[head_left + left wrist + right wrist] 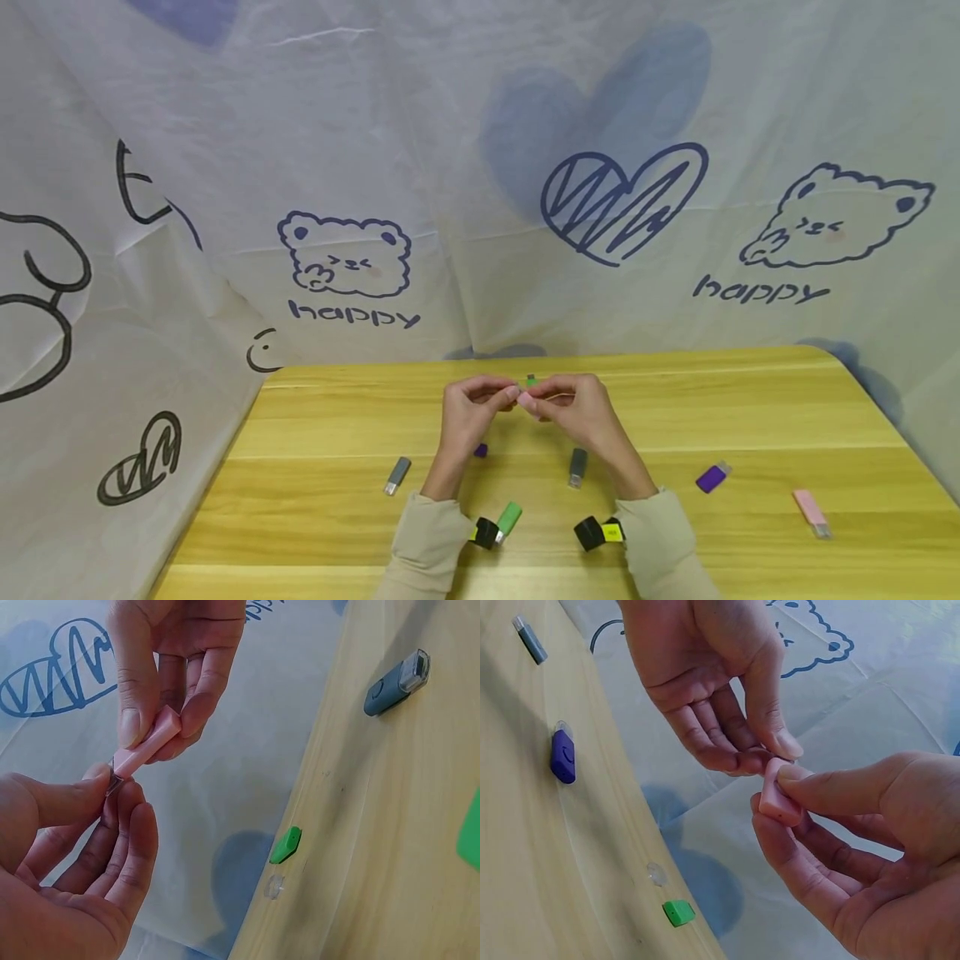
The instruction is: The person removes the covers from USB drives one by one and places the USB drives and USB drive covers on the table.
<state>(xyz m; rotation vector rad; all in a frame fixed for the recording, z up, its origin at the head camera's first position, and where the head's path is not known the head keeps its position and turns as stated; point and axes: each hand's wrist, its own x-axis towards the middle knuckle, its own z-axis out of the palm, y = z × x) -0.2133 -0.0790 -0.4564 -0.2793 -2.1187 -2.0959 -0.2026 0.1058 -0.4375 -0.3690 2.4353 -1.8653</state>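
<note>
A pink USB flash drive is held in the air above the far part of the table, between both hands. My right hand pinches its pink body between thumb and fingers. With thumb and fingertips my left hand pinches the clear cap at its other end. Whether the cap is fully seated is hidden by the fingers. Below and beyond the hands, a green flash drive lies near the table's far edge, with a small clear piece beside it.
On the wooden table lie grey flash drives, a purple one, another purple one partly hidden by my left wrist, a green one and a pink one. A printed cloth hangs behind.
</note>
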